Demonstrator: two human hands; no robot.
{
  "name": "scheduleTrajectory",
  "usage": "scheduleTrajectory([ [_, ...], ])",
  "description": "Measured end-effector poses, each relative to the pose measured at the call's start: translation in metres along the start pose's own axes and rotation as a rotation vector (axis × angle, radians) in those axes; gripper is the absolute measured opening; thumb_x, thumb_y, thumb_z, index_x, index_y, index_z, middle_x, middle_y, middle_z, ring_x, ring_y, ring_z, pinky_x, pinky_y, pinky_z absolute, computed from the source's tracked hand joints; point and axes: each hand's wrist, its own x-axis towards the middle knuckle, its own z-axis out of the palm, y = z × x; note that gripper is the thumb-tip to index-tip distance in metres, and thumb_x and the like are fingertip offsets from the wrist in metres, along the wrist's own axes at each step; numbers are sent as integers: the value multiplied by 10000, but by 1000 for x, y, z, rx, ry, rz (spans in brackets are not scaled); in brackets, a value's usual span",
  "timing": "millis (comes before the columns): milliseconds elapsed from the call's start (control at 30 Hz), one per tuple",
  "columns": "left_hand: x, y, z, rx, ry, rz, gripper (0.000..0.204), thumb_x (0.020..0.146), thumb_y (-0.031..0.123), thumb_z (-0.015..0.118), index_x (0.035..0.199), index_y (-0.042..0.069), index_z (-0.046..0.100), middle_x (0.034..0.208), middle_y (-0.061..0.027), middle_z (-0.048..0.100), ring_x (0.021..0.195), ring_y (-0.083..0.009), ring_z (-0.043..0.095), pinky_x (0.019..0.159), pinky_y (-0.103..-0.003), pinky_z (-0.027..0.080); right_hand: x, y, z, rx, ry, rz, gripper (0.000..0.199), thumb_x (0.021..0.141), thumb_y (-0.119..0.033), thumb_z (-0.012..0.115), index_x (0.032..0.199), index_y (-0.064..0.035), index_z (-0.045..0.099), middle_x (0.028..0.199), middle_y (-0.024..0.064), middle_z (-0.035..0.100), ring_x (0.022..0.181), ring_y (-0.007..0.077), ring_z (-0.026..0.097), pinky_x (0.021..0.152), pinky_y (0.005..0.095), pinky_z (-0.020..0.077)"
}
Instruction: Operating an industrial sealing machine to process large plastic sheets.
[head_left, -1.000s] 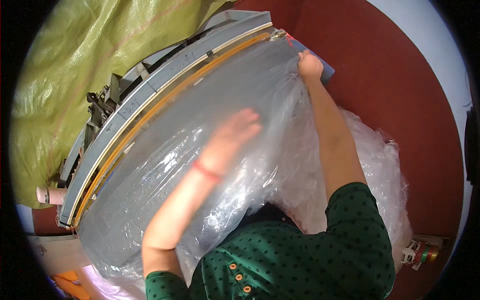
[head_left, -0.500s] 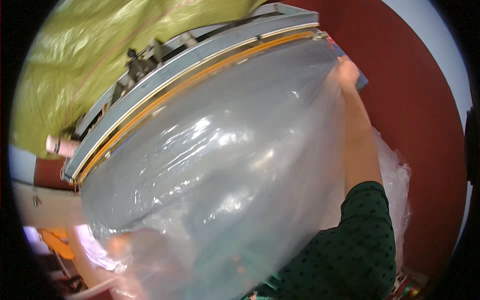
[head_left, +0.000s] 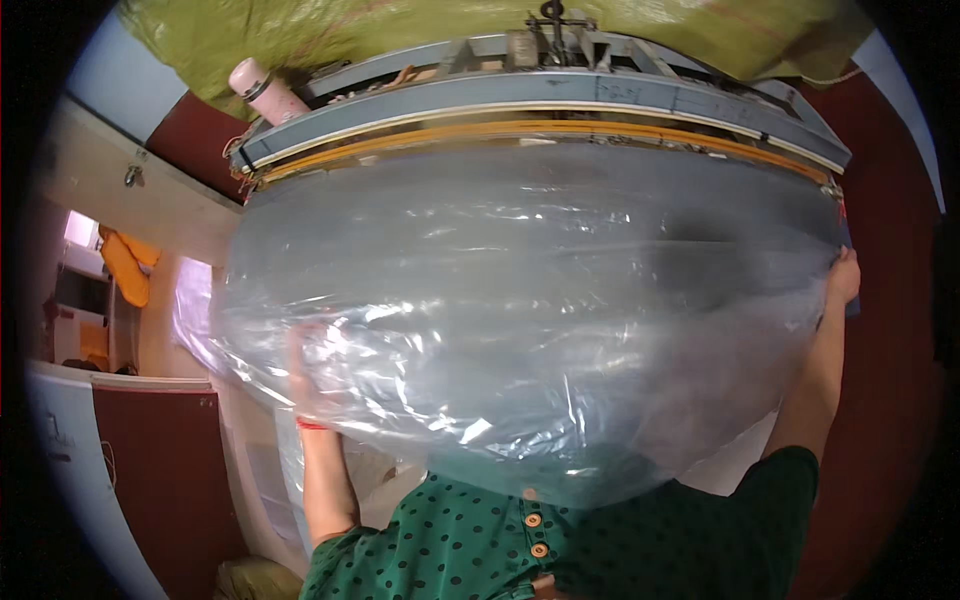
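Observation:
A wide clear plastic sheet [head_left: 500, 270] stretches from a grey metal frame machine [head_left: 500, 95] toward my chest, with bright glints and creases in its near part. At its right edge my right hand [head_left: 846, 277] has its fingers closed on the plastic. My left hand [head_left: 315, 365] lies under the sheet's left part and shows only dimly through it, so its fingers cannot be made out. A red band [head_left: 312, 425] circles my left wrist. Along the sheet's far edge runs an orange strip [head_left: 540, 128] on the machine.
A pink bottle [head_left: 268, 92] leans on the machine's left end. Yellow-green woven sheeting [head_left: 400, 30] covers the area behind. At the left are an open pale door [head_left: 150, 165], shelves with orange cloth [head_left: 125, 268], and a dark red cabinet door [head_left: 165, 480].
My view has swung round, so the machine now lies straight across ahead. The right hand keeps its hold on the sheet's edge. My left arm now shows under the plastic.

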Motion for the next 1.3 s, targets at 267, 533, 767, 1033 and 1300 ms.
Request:
scheduleTrajectory([
  [267,139,166,-27,1553,815,394,334,852,327,446,1035,68,550,857,-108,613,812,-261,580,685,-333,451,4,-1,0,-35,-59,34,392,880,-407,307,998,-95,514,928,184,575,855,390,537,684,475,422],
  [533,232,74,88,2784,0,898,350,622,11,572,963,60,508,984,-123,530,956,-279,484,790,-386,395,5,2,0,-18,-75,32,397,886,-398,294,1027,-92,505,958,182,567,887,388,525,699,470,417],
  [767,160,-40,24,2004,-631,-155,520,831,253,478,1293,85,311,1353,-111,272,1287,-275,150,1015,-390,184,7,7,0,-4,-96,48,418,885,-405,291,1035,-84,513,993,179,558,914,379,516,725,457,414],
  [1033,176,-47,14,2212,-545,29,424,776,235,530,1144,32,473,1234,-142,426,1168,-313,357,951,-380,300,18,21,14,2,-125,60,413,882,-395,293,1058,-99,522,1000,163,558,901,399,505,711,461,403],
  [1300,214,-79,4,2218,-210,183,189,730,188,581,763,2,570,811,-159,550,782,-325,494,701,-399,400,55,117,46,1119,-200,265,413,856,-369,455,1037,-10,549,973,95,572,892,199,524,776,318,404],
])
